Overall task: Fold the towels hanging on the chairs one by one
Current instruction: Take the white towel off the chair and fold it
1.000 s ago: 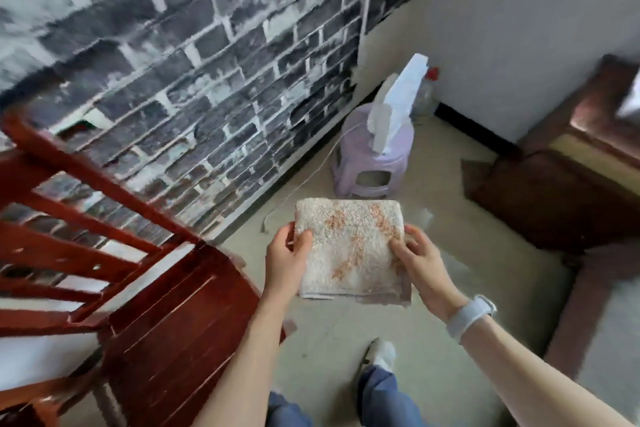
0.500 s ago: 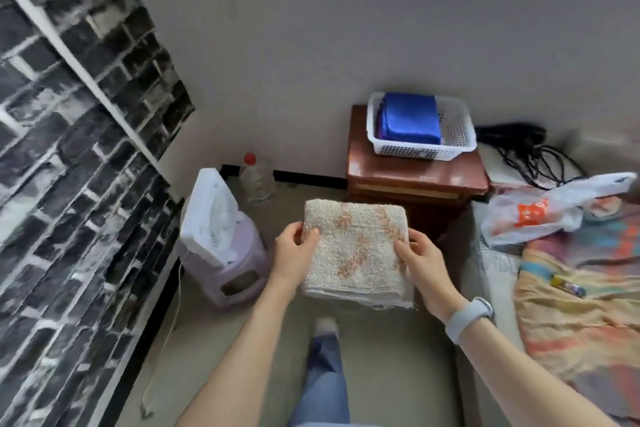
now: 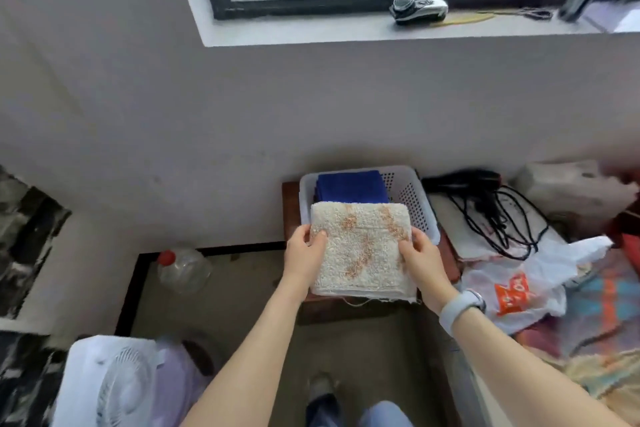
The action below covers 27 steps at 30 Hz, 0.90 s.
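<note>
Head camera looks down at two bare forearms that reach forward, and between them is a folded cream towel (image 3: 360, 250) with an orange pattern on its top face. Left hand (image 3: 306, 255) grips the left edge of this towel, with the thumb lying on top and the other fingers hidden below. Right hand (image 3: 419, 258) grips the right edge in the same way, thumb on top, and a pale wristband (image 3: 459, 308) sits on that wrist. Both hands hold the towel flat in the air, and its far part covers the near rim of a white perforated basket (image 3: 408, 198). Inside the basket lies a folded blue towel (image 3: 351, 185), partly hidden by the cream one. I cannot tell if the cream towel touches the basket rim or only hangs above it. The basket stands on a dark brown wooden cabinet (image 3: 290, 198) against the pale wall. To the right of the basket there are black cables (image 3: 498, 218) and a white plastic bag (image 3: 519, 284) with an orange print. On the floor at the left stands a clear plastic bottle (image 3: 183, 267) with a red cap, and a white fan (image 3: 114, 385) is at the lower left. Up on the window sill lies a small black and silver device (image 3: 419, 9).
</note>
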{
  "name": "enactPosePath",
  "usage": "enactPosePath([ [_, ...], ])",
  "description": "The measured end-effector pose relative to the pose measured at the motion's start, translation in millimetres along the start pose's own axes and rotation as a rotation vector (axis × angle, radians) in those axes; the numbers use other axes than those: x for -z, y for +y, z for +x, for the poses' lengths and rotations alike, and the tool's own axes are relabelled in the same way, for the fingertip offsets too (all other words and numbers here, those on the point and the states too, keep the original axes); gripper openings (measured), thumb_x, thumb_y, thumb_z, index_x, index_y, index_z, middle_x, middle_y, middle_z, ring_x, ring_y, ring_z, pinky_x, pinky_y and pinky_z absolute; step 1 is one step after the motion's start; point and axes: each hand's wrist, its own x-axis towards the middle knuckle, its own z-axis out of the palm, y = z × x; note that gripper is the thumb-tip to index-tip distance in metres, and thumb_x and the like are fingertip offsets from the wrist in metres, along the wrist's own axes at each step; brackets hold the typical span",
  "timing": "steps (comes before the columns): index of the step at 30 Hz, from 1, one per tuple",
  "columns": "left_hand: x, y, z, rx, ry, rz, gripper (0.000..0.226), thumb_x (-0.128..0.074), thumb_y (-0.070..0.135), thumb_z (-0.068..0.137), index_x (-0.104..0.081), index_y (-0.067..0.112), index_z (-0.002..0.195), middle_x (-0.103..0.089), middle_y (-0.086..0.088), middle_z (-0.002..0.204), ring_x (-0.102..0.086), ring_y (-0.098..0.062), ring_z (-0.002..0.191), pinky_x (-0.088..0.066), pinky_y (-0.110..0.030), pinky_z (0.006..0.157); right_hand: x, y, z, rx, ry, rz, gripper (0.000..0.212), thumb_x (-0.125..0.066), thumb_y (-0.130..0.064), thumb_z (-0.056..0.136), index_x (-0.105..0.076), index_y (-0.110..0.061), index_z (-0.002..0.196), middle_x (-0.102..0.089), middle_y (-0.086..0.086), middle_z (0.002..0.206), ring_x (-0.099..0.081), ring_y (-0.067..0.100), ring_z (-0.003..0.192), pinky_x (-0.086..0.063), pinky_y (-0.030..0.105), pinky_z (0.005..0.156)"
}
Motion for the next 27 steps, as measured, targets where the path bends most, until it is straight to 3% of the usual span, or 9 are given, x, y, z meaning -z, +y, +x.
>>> enactPosePath([
  [2,-13,11,35,0.019,-0.015,0.014,0.034,-0.048,0.027,0.093,-0.047,0.017,0.126,-0.058,0.000,0.110,-0.059,-0.016,0.095,-0.053,-0.035,0.080,0,-11,34,0.000,0.000,-0.011,0.029,-0.038,-0.012,0.095,-0.048,-0.016,0.122,-0.062,0.002,0.102,-0.057,0.009,0.082,-0.045,0.020,0.063],
  [8,-44,18,113,0.059,0.015,0.019,0.029,-0.045,0.026,0.094,-0.049,0.019,0.122,-0.059,0.006,0.094,-0.059,-0.016,0.088,-0.050,-0.034,0.078,-3,-15,130,0.038,-0.047,-0.098,0.029,-0.036,-0.013,0.096,-0.049,-0.016,0.122,-0.059,-0.001,0.081,-0.050,0.013,0.064,-0.042,0.019,0.054],
  [10,-51,11,134,0.103,0.042,0.055,0.032,-0.046,0.029,0.094,-0.049,0.018,0.124,-0.059,0.007,0.096,-0.058,-0.014,0.092,-0.050,-0.034,0.083,-4,-9,160,0.016,-0.081,-0.142,0.033,-0.037,-0.016,0.096,-0.045,-0.019,0.128,-0.062,0.000,0.102,-0.059,0.015,0.083,-0.048,0.025,0.071],
  [13,-60,-1,161,0.179,0.071,0.172,0.043,-0.046,0.027,0.094,-0.040,0.017,0.135,-0.055,-0.003,0.124,-0.054,-0.019,0.110,-0.048,-0.038,0.094,-3,6,192,-0.050,-0.183,-0.343,0.045,-0.042,-0.023,0.094,-0.036,-0.016,0.138,-0.054,0.004,0.127,-0.054,0.021,0.113,-0.046,0.034,0.092],
  [15,-67,-4,165,0.084,0.232,0.422,0.050,-0.046,0.021,0.092,-0.032,0.015,0.139,-0.039,-0.006,0.140,-0.041,-0.023,0.126,-0.038,-0.040,0.104,1,11,196,0.031,-0.118,-0.602,0.056,-0.046,-0.028,0.092,-0.027,-0.015,0.143,-0.039,0.009,0.142,-0.038,0.024,0.130,-0.035,0.039,0.107],
  [17,-79,0,161,-0.188,0.363,0.677,0.050,-0.043,0.012,0.090,-0.032,0.015,0.139,-0.033,-0.006,0.144,-0.031,-0.023,0.133,-0.030,-0.040,0.108,2,11,197,0.325,0.007,-0.821,0.052,-0.043,-0.026,0.092,-0.030,-0.013,0.141,-0.037,0.013,0.142,-0.034,0.027,0.132,-0.032,0.042,0.110],
  [20,-98,-13,161,-0.494,0.218,0.988,0.049,-0.034,0.017,0.088,-0.034,0.012,0.137,-0.042,-0.010,0.143,-0.037,-0.027,0.134,-0.030,-0.045,0.108,-9,20,202,0.677,-0.096,-1.072,0.051,-0.036,-0.024,0.087,-0.036,-0.012,0.137,-0.041,0.018,0.141,-0.033,0.033,0.134,-0.026,0.049,0.112],
  [23,-95,-40,179,-0.393,0.113,1.101,0.055,-0.028,0.029,0.091,-0.017,0.011,0.142,-0.031,-0.011,0.148,-0.029,-0.027,0.137,-0.024,-0.048,0.109,-26,37,218,0.646,-0.236,-1.157,0.055,-0.031,-0.033,0.090,-0.025,-0.016,0.142,-0.033,0.017,0.148,-0.020,0.029,0.139,-0.015,0.047,0.116],
  [27,-94,-63,203,-0.380,0.097,1.207,0.058,-0.020,0.035,0.093,-0.001,0.016,0.144,-0.009,-0.008,0.153,0.002,-0.021,0.143,-0.001,-0.036,0.117,-36,57,241,0.594,-0.305,-1.154,0.061,-0.027,-0.039,0.091,-0.003,-0.021,0.144,-0.005,0.009,0.153,-0.003,0.024,0.143,-0.009,0.046,0.115],
])
